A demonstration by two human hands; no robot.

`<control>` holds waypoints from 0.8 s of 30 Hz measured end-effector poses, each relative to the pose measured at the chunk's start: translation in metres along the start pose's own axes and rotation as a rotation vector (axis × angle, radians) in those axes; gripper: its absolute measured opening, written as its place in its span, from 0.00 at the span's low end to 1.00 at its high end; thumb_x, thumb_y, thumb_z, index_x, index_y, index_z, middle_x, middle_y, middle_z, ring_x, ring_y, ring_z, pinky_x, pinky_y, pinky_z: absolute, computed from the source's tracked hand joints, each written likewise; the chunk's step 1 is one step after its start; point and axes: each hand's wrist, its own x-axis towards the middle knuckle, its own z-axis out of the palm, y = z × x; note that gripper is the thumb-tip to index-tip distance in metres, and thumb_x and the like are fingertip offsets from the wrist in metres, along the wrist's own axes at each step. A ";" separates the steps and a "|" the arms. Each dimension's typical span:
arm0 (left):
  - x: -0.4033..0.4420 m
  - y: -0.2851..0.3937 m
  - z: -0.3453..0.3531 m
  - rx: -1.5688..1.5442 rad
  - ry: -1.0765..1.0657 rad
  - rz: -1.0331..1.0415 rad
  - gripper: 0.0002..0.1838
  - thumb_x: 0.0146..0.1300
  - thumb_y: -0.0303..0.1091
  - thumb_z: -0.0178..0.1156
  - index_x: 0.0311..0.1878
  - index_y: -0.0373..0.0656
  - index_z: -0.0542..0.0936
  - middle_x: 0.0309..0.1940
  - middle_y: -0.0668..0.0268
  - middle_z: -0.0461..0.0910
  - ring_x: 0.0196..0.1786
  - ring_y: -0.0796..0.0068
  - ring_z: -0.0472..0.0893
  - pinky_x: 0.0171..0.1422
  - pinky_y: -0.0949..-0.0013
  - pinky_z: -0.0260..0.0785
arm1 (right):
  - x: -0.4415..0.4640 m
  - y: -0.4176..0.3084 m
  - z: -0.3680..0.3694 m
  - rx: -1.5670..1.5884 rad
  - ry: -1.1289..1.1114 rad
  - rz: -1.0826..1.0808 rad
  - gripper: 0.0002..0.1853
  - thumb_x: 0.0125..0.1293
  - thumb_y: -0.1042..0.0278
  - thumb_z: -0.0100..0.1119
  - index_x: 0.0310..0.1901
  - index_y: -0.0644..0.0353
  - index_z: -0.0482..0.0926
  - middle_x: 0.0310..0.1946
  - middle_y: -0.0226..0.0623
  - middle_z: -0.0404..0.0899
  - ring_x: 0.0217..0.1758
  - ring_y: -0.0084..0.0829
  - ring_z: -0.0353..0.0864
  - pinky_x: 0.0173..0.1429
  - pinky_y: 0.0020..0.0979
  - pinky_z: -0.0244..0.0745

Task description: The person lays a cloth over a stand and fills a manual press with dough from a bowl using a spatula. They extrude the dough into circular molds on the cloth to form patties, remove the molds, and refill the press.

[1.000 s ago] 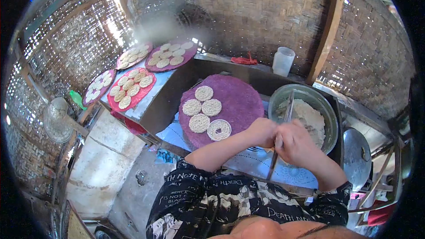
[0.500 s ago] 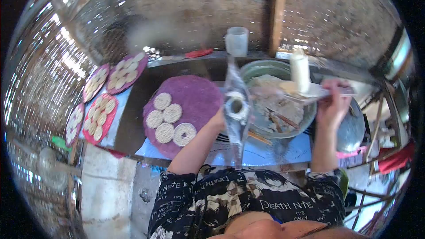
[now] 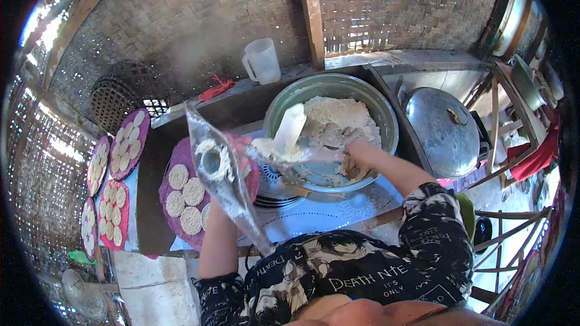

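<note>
My left hand (image 3: 243,148), partly hidden, holds the press's metal piece (image 3: 211,160), which has a round opening with dough on its rim. Joined or close beside it, a second bar with a white dough-covered plunger (image 3: 290,128) reaches over the green basin (image 3: 391,105). My right hand (image 3: 360,156) is down in the basin at the dough (image 3: 338,115), its fingers largely hidden. Coiled dough discs (image 3: 193,191) lie on a purple round mat (image 3: 172,175) to the left, partly behind the metal piece and my left arm.
More discs lie on purple and red mats (image 3: 109,238) at the far left. A clear jug (image 3: 262,60) and a red plastic bag (image 3: 216,87) are behind the basin. A large lidded pot (image 3: 444,133) stands at the right. Black-rimmed plates (image 3: 278,203) are below the basin.
The two parts of the press have come apart, showing the plunger and opening. My right hand has left the bar and gone into the basin. The view has turned right.
</note>
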 end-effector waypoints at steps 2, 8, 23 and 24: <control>-0.014 -0.005 -0.031 0.057 0.016 -0.175 0.25 0.52 0.33 0.66 0.53 0.46 0.69 0.48 0.67 0.72 0.47 0.70 0.75 0.50 0.59 0.69 | -0.039 0.005 -0.067 0.052 -0.020 -0.200 0.16 0.50 0.71 0.54 0.44 0.54 0.77 0.32 0.48 0.78 0.41 0.46 0.78 0.44 0.41 0.73; -0.014 0.019 -0.045 0.176 -0.114 -0.327 0.26 0.57 0.35 0.59 0.56 0.36 0.65 0.47 0.49 0.73 0.50 0.54 0.73 0.42 0.66 0.74 | -0.097 0.017 -0.153 -0.424 -0.072 0.029 0.10 0.46 0.71 0.56 0.32 0.56 0.82 0.30 0.41 0.80 0.36 0.39 0.81 0.38 0.39 0.75; -0.015 0.017 -0.029 0.537 -0.069 -0.186 0.13 0.53 0.33 0.62 0.41 0.39 0.73 0.30 0.64 0.74 0.32 0.70 0.78 0.43 0.65 0.74 | -0.084 0.017 -0.068 -0.399 -0.127 -0.229 0.06 0.45 0.69 0.55 0.22 0.58 0.81 0.23 0.40 0.80 0.30 0.39 0.81 0.31 0.38 0.75; -0.014 0.017 -0.028 0.611 -0.100 -0.117 0.13 0.53 0.32 0.62 0.41 0.39 0.73 0.30 0.63 0.75 0.32 0.70 0.78 0.43 0.65 0.74 | -0.086 0.015 -0.069 -0.398 -0.129 -0.231 0.06 0.45 0.69 0.55 0.22 0.58 0.81 0.24 0.41 0.80 0.30 0.39 0.81 0.31 0.38 0.75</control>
